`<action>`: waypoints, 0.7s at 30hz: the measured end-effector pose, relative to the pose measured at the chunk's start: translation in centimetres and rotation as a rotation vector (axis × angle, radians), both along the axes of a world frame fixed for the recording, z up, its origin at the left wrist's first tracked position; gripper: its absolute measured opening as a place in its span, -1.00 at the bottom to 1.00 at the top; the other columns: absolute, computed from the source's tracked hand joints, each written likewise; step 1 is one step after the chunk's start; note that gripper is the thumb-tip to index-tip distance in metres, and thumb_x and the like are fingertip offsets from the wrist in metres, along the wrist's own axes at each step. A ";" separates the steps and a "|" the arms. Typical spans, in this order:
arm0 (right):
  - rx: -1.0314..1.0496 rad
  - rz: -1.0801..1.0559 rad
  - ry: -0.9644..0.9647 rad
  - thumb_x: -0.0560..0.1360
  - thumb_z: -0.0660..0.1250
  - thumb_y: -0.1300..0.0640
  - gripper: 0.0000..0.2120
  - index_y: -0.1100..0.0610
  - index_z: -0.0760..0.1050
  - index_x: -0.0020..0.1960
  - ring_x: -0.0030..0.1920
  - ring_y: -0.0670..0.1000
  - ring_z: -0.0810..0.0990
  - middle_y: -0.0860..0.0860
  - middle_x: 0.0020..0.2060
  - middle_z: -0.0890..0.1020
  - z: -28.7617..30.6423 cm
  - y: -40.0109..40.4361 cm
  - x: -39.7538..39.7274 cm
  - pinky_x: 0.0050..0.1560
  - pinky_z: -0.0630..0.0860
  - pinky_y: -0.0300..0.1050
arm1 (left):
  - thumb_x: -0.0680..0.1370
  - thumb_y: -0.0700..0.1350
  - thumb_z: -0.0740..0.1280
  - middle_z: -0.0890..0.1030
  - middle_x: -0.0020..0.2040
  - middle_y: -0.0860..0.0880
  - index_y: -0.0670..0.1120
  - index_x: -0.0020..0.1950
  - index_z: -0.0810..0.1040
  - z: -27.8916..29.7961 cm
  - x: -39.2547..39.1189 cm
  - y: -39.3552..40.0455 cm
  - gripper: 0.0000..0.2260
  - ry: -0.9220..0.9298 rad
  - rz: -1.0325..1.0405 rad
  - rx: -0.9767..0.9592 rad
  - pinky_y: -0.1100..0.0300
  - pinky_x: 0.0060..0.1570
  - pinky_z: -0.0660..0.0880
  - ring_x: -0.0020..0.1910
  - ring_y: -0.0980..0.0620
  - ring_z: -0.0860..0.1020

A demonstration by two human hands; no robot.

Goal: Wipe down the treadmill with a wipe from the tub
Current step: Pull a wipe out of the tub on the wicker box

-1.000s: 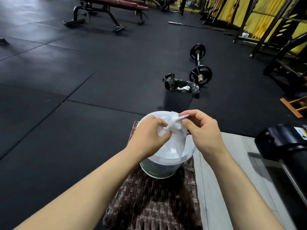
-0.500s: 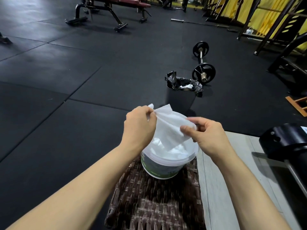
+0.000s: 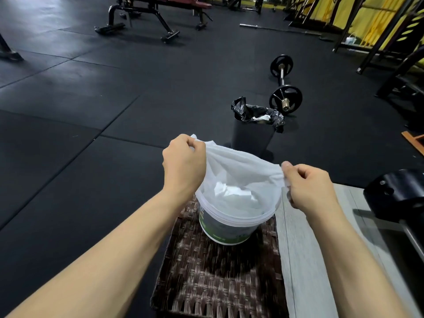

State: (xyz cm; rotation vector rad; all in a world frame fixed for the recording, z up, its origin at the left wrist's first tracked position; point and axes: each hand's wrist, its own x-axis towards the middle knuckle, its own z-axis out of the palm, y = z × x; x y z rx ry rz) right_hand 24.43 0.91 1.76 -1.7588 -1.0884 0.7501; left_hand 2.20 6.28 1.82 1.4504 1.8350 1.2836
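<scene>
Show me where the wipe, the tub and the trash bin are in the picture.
wipe (image 3: 241, 167): head view, on the middle of the stretched sheet between both hands.
tub (image 3: 229, 228): head view, on its front wall below the rim.
trash bin (image 3: 251, 138): head view, on its dark side wall.

Floor: black rubber mats (image 3: 96, 92) with visible seams.
Far left: weight bench (image 3: 160, 10), dark red pad.
Centre right: loaded barbell (image 3: 283, 84) on the mats, black-lined bin (image 3: 252, 134) near it.
Back right: yellow wall (image 3: 376, 12) behind dark racks.
</scene>
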 end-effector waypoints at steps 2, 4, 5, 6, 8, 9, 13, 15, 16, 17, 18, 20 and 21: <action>0.010 -0.069 0.038 0.59 0.33 -0.03 -0.54 0.19 0.31 -0.35 -0.38 0.08 0.25 0.04 -0.47 0.25 0.2 0.1 -0.3 -0.30 0.23 0.00 | 0.60 -0.11 0.17 0.60 -0.16 -0.03 -0.19 -0.16 0.49 0.0 0.0 -0.1 -0.78 -0.021 0.010 -0.006 0.24 -0.32 0.34 -0.17 0.01 0.49; 0.020 -0.144 0.073 0.56 0.33 -0.02 -0.54 0.18 0.25 -0.37 -0.39 0.07 0.24 0.08 -0.43 0.22 0.3 0.2 0.0 -0.28 0.23 0.01 | 0.61 -0.11 0.16 0.55 -0.19 -0.01 -0.18 -0.15 0.48 0.2 -0.4 0.0 -0.78 -0.045 0.038 0.003 0.17 -0.31 0.33 -0.20 -0.03 0.46; 0.020 -0.171 0.060 0.55 0.31 -0.03 -0.54 0.16 0.21 -0.38 -0.40 0.07 0.25 0.09 -0.42 0.21 0.3 0.1 0.2 -0.27 0.24 0.02 | 0.61 -0.10 0.16 0.54 -0.19 -0.02 -0.19 -0.14 0.48 0.4 -0.8 0.2 -0.78 -0.051 0.052 0.010 0.14 -0.30 0.34 -0.20 -0.04 0.45; 0.017 -0.179 0.033 0.54 0.29 -0.04 -0.55 0.15 0.20 -0.37 -0.39 0.07 0.25 0.10 -0.42 0.22 0.3 0.0 0.4 -0.27 0.24 0.03 | 0.61 -0.10 0.16 0.53 -0.20 -0.02 -0.20 -0.12 0.49 0.5 -1.2 0.3 -0.78 -0.054 0.061 0.019 0.12 -0.29 0.34 -0.20 -0.04 0.44; 0.001 -0.180 -0.082 0.55 0.27 -0.04 -0.56 0.19 0.21 -0.35 -0.36 0.09 0.26 0.12 -0.41 0.25 0.1 -0.4 0.9 -0.28 0.23 0.02 | 0.61 -0.11 0.16 0.50 -0.23 -0.01 -0.22 -0.11 0.48 0.8 -1.8 0.4 -0.78 -0.055 0.063 0.035 0.11 -0.30 0.35 -0.20 -0.05 0.41; -0.003 -0.191 -0.146 0.57 0.26 -0.01 -0.57 0.19 0.21 -0.35 -0.36 0.09 0.25 0.13 -0.42 0.25 0.2 -0.5 1.0 -0.28 0.22 -0.02 | 0.61 -0.11 0.16 0.50 -0.23 -0.01 -0.23 -0.10 0.48 0.8 -1.9 0.4 -0.78 -0.056 0.061 0.041 0.11 -0.29 0.36 -0.20 -0.05 0.41; 0.058 -0.171 -0.242 0.60 0.25 0.03 -0.54 0.24 0.22 -0.36 -0.36 0.06 0.23 0.09 -0.45 0.27 0.8 -0.5 1.4 -0.31 0.18 -0.08 | 0.60 -0.12 0.16 0.48 -0.24 0.00 -0.23 -0.08 0.48 1.2 -2.0 0.4 -0.79 -0.075 0.054 0.059 0.09 -0.25 0.36 -0.19 -0.04 0.41; 0.031 -0.028 -0.275 0.59 0.28 0.01 -0.53 0.33 0.33 -0.32 -0.39 0.03 0.26 0.10 -0.46 0.34 1.0 -0.4 0.5 -0.34 0.23 -0.09 | 0.60 -0.13 0.16 0.45 -0.25 0.01 -0.23 -0.08 0.47 1.3 -1.7 0.2 -0.80 -0.077 0.027 0.068 0.12 -0.27 0.34 -0.25 0.00 0.37; 0.003 0.040 -0.298 0.58 0.30 0.02 -0.55 0.31 0.35 -0.33 -0.41 0.01 0.26 0.07 -0.47 0.34 0.8 -0.4 -0.3 -0.38 0.24 -0.10 | 0.61 -0.13 0.17 0.44 -0.27 0.01 -0.23 -0.09 0.46 1.4 -1.5 0.0 -0.80 -0.074 0.015 0.075 0.17 -0.29 0.33 -0.28 0.03 0.35; -0.033 0.083 -0.352 0.56 0.30 0.04 -0.57 0.26 0.33 -0.36 -0.43 0.01 0.27 0.04 -0.49 0.34 0.6 -0.6 -1.1 -0.40 0.24 -0.09 | 0.61 -0.13 0.17 0.42 -0.28 0.02 -0.22 -0.11 0.45 1.5 -1.3 -0.1 -0.81 -0.072 0.015 0.088 0.21 -0.32 0.31 -0.31 0.06 0.33; -0.076 0.096 -0.442 0.54 0.30 0.05 -0.60 0.21 0.31 -0.39 -0.42 0.04 0.31 0.03 -0.50 0.34 0.3 -0.6 -1.7 -0.41 0.24 -0.07 | 0.61 -0.13 0.17 0.41 -0.31 0.04 -0.20 -0.12 0.44 1.8 -1.3 -0.2 -0.81 -0.077 0.035 0.114 0.23 -0.34 0.29 -0.33 0.08 0.33; -0.161 0.105 -0.662 0.52 0.28 0.05 -0.64 0.18 0.33 -0.38 -0.33 0.16 0.42 0.08 -0.46 0.41 -0.3 -0.6 -2.5 -0.39 0.26 -0.05 | 0.62 -0.13 0.16 0.39 -0.34 0.06 -0.18 -0.13 0.45 2.8 -1.7 0.0 -0.81 -0.112 0.112 0.188 0.25 -0.34 0.29 -0.35 0.09 0.33; -0.202 0.134 -0.756 0.51 0.29 0.03 -0.67 0.16 0.36 -0.35 -0.29 0.18 0.47 0.07 -0.41 0.46 -0.7 -0.6 -2.7 -0.38 0.29 -0.06 | 0.62 -0.13 0.16 0.39 -0.34 0.07 -0.18 -0.13 0.46 3.3 -2.0 0.1 -0.81 -0.133 0.130 0.216 0.27 -0.34 0.30 -0.36 0.10 0.33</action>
